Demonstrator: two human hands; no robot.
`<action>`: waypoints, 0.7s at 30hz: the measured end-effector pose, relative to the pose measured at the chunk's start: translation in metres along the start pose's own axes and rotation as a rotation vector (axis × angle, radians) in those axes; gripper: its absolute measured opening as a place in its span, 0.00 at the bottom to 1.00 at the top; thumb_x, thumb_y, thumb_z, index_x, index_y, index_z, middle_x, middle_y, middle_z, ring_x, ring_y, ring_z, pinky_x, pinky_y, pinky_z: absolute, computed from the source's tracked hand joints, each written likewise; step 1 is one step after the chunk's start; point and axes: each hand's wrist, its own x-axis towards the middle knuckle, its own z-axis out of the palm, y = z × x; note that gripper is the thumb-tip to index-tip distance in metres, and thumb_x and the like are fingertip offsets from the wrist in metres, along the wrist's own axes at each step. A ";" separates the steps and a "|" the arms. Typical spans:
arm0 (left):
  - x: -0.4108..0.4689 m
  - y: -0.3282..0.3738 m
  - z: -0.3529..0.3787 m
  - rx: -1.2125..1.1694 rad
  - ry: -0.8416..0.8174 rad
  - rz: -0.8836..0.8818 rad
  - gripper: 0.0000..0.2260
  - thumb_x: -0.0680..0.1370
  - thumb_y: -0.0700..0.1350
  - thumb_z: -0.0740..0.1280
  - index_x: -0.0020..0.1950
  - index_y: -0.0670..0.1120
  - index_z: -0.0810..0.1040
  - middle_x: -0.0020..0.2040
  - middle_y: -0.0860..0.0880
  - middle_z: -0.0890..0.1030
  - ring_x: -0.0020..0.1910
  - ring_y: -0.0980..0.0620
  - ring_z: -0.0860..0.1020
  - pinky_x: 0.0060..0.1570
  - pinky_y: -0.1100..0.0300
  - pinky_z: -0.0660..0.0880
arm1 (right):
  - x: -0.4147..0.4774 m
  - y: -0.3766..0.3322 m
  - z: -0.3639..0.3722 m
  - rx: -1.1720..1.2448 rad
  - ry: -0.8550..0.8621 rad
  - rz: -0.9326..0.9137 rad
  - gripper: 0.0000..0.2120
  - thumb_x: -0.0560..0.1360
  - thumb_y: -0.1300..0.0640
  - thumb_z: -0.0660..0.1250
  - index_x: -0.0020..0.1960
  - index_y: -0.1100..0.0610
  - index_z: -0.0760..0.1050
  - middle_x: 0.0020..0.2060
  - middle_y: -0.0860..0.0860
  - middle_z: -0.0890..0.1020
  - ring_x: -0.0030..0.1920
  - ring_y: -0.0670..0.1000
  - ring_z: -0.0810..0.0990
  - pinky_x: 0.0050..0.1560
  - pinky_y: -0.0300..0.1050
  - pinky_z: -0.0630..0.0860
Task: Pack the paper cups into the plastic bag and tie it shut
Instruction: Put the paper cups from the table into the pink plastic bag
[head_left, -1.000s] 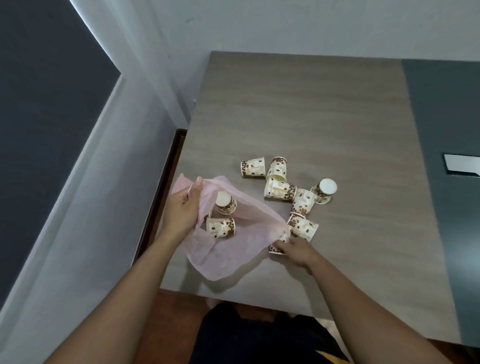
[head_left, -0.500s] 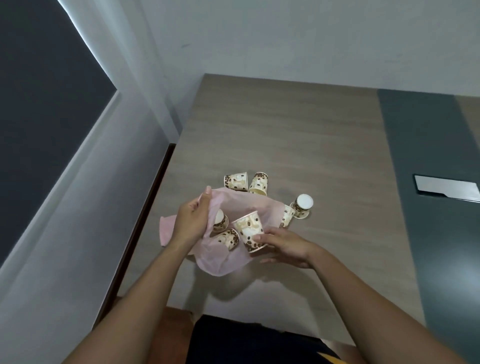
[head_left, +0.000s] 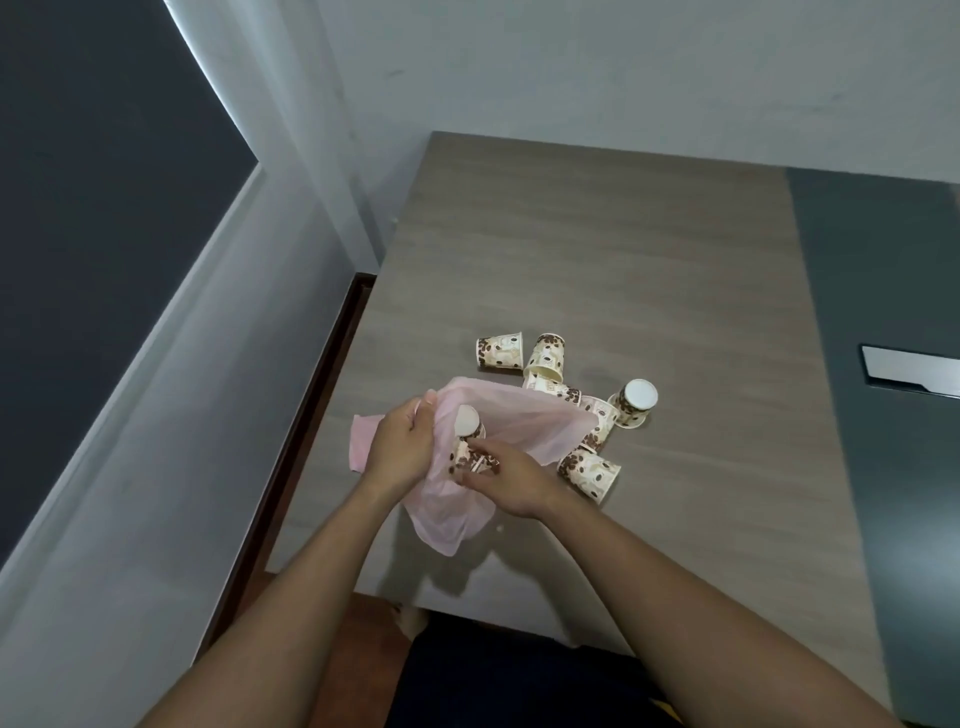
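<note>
Packing is partly done and tying has not begun. At least two paper cups (head_left: 467, 423) show inside the plastic bag (head_left: 524, 428), which lies open at centre frame on the table (head_left: 623, 260). About six more lie loose just above and right of the bag mouth. The left hand (head_left: 400, 449) grips the bag's rim. The right hand (head_left: 514, 480) is at a cup in the mouth; grip or mere touch cannot be told. The bag is thin, pink and translucent. The cups are pale with a brown bean print.
</note>
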 end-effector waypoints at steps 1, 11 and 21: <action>0.001 -0.003 -0.002 0.044 0.002 -0.017 0.22 0.91 0.53 0.56 0.44 0.43 0.75 0.38 0.51 0.78 0.38 0.52 0.75 0.42 0.52 0.68 | -0.001 -0.002 -0.001 0.014 0.026 -0.009 0.27 0.82 0.46 0.74 0.78 0.55 0.77 0.71 0.50 0.82 0.68 0.52 0.82 0.70 0.43 0.75; 0.003 -0.030 -0.010 0.124 0.086 -0.050 0.22 0.83 0.29 0.58 0.73 0.44 0.77 0.64 0.46 0.79 0.62 0.45 0.78 0.59 0.55 0.73 | -0.021 0.074 -0.056 0.072 0.591 0.216 0.08 0.83 0.52 0.69 0.49 0.55 0.82 0.47 0.50 0.86 0.49 0.53 0.85 0.50 0.46 0.75; 0.001 -0.022 -0.011 0.207 -0.020 0.094 0.26 0.76 0.23 0.58 0.51 0.49 0.89 0.65 0.49 0.80 0.65 0.50 0.77 0.67 0.61 0.72 | -0.039 0.158 -0.069 -0.173 0.380 0.554 0.27 0.78 0.50 0.79 0.75 0.53 0.77 0.74 0.64 0.68 0.74 0.67 0.74 0.78 0.54 0.69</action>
